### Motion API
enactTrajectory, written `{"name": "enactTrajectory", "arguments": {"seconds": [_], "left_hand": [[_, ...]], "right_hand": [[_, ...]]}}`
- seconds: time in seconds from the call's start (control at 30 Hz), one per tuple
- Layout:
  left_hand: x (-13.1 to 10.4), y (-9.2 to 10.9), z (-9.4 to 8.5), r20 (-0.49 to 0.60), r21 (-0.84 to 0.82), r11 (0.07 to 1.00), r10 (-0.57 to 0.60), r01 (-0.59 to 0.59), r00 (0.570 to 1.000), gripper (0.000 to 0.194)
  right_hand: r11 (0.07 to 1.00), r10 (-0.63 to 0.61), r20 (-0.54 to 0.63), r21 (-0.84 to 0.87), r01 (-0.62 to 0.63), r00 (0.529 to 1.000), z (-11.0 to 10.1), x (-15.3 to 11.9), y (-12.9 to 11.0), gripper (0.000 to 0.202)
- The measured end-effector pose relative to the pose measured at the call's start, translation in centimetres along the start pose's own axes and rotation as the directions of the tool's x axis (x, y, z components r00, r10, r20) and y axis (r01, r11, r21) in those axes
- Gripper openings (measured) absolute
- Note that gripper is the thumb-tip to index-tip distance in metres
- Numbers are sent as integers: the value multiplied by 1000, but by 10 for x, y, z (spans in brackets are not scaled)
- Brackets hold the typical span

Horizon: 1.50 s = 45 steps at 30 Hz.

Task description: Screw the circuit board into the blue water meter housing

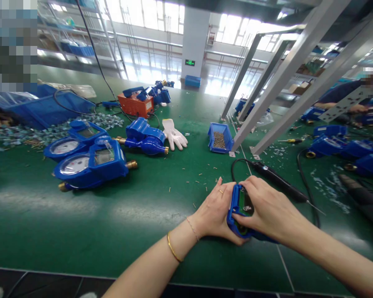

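Open blue plastic housing [233, 209]: near right, above the green tabletop [155, 207], green circuit board [242, 201] inside.
Left hand [214, 209]: clamped on the housing's left side.
Right hand [264, 203]: clamped on its right side, thumb at the opening.
Small blue plastic bin [210, 138]: beyond the hands, beside a grey metal post; holds many small brass-toned screws [219, 140].
Large blue plastic crate [46, 109]: far left, clear plastic film [12, 98] at its top; deeper contents cannot be told. Pale blue pieces [108, 120] lie outside, along its near side.
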<state>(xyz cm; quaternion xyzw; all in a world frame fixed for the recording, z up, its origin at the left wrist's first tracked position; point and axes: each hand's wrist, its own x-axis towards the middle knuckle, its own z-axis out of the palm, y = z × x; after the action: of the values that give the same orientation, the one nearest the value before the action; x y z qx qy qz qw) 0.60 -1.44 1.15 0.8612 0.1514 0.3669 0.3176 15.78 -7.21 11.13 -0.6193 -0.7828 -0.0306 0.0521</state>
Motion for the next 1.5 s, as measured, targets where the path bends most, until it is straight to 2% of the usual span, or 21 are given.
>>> {"name": "enactTrajectory", "arguments": {"seconds": [0.13,0.27,0.47,0.6,0.83,0.93,1.0,1.1,1.17,1.2,1.27,1.33,1.4,1.43,1.5], "left_hand": [[0,-1,1,17,10,1000,7,-8,1000,118],[2,0,-1,-5,0,1000,12,-12,1000,120],[4,3,-3,-18,-28,999,33,-33,999,120],[5,4,-4,-3,-50,999,19,-19,1000,119],[4,3,-5,36,-55,998,-23,25,999,120],[4,3,-12,101,-73,997,-28,35,994,121],[6,4,-22,179,-77,994,-59,73,982,121],[11,2,-43,314,-70,988,-106,134,943,124],[16,0,-57,363,-70,982,-141,177,921,110],[17,-1,-63,353,-70,976,-171,208,920,99],[18,-1,-69,249,-65,955,-266,290,931,76],[14,4,-67,63,-53,912,-404,407,913,56],[8,14,-59,-115,-69,840,-542,538,832,35],[5,21,-55,-168,-95,803,-596,589,785,29],[2,37,-48,-198,-164,751,-661,640,724,31]], "right_hand": [[992,-94,-110,-97,84,989,-4,-4,0,35],[991,-127,-127,-46,122,984,-7,-5,6,35],[987,-158,-212,-37,153,964,-6,-11,6,37],[990,-139,-179,6,143,974,-6,-9,10,28],[992,-21,-108,120,34,994,-12,-4,10,38],[953,1,-8,302,2,1000,-23,-4,27,48],[863,18,68,503,-50,998,-25,-5,48,56],[610,47,238,763,-217,970,-14,-12,77,66],[419,-21,357,851,-316,934,2,-22,80,66],[329,-51,394,874,-357,918,11,-28,77,66],[153,-14,405,904,-399,914,29,-40,60,66],[-6,138,391,919,-394,910,44,-49,36,67],[-111,317,365,931,-348,875,55,-52,12,71],[-148,392,353,936,-321,849,59,-51,1,75],[-198,520,334,942,-270,786,64,-48,-18,87]]}}
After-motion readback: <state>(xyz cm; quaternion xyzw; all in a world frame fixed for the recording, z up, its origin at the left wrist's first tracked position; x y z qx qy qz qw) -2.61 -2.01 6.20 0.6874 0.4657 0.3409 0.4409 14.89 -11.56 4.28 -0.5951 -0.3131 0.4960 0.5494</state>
